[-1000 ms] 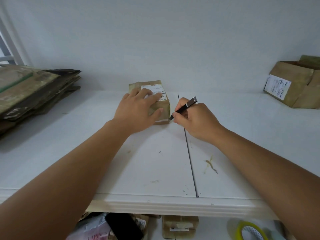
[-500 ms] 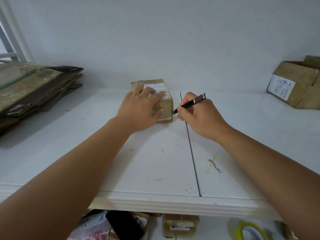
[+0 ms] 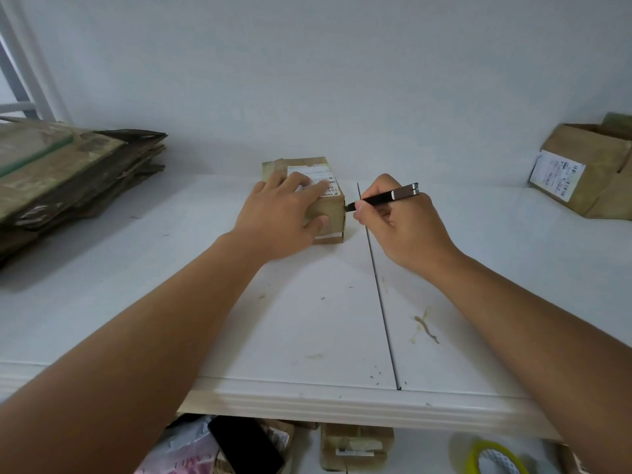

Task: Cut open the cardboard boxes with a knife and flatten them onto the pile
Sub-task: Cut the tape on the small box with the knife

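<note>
Currently a small cardboard box [image 3: 309, 200] sits near the middle of the white table [image 3: 307, 319], close to the back wall, white label [image 3: 313, 177] on top. Left hand [image 3: 284, 217] lies flat over its lid, fingers spread and fairly straight, thumb on the near face, pressing down, not curled round anything. Right hand [image 3: 400, 227] pinches a slim black knife [image 3: 386, 197] pen-fashion, grip closed on the handle, tip touching the box's right side near the upper edge

Box looks light, thin-walled, likely to skid on the smooth top unless held down; card should give easily to the blade. Best hold: palm on the lid, fingers kept away from the cutting line

Table is glossy white with a dark seam running front to back, a few scuffs and a yellowish smear. Pile of flattened cardboard [image 3: 68, 172] at far left; another opened box [image 3: 588, 169] far right. Plain white wall behind
</note>
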